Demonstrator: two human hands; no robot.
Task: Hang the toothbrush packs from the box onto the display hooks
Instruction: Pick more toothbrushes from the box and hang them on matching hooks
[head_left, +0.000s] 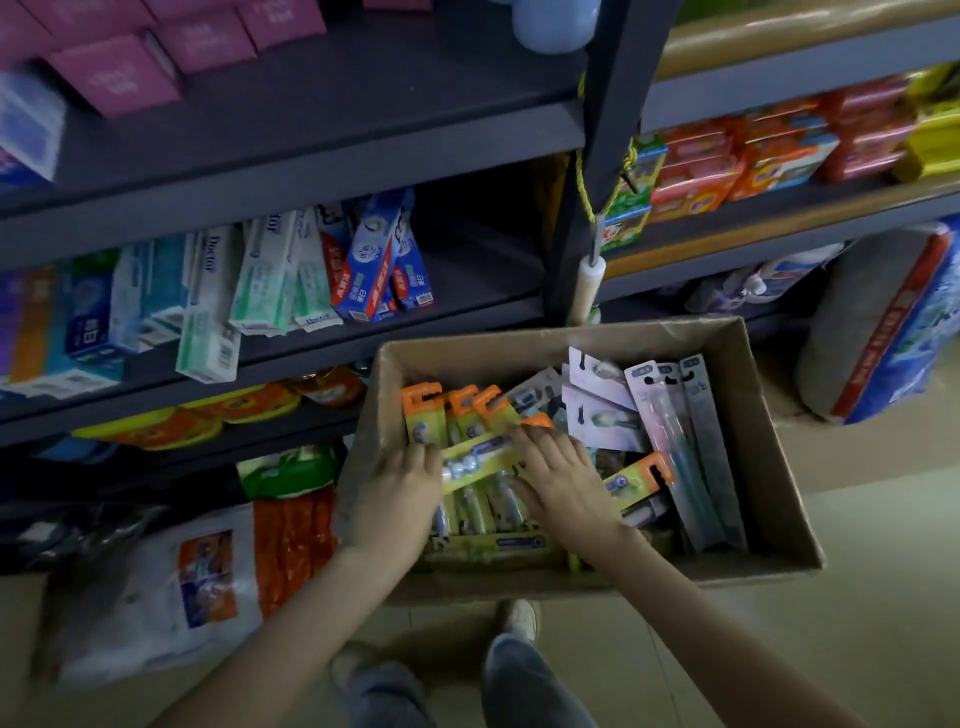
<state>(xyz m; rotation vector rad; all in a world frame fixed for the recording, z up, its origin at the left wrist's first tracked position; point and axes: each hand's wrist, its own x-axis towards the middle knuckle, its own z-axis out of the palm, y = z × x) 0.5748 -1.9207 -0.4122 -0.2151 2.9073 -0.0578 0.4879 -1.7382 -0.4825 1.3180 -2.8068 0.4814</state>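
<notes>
Yellow-green toothbrush pack between left hand and right hand, inside box

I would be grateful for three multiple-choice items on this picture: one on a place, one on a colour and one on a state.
1. The grey toothbrush packs lie: A at the box's right side; B on a shelf; C on the floor.
2. The hanger tabs of the yellow-green packs are: A blue; B orange; C black.
3. The cardboard box is: A taped shut; B empty; C open at the top.

Key: 1 A, they lean along its right wall. 2 B, the orange tabs show at the packs' far ends. 3 C, the left hand and right hand reach in among the packs.
</notes>
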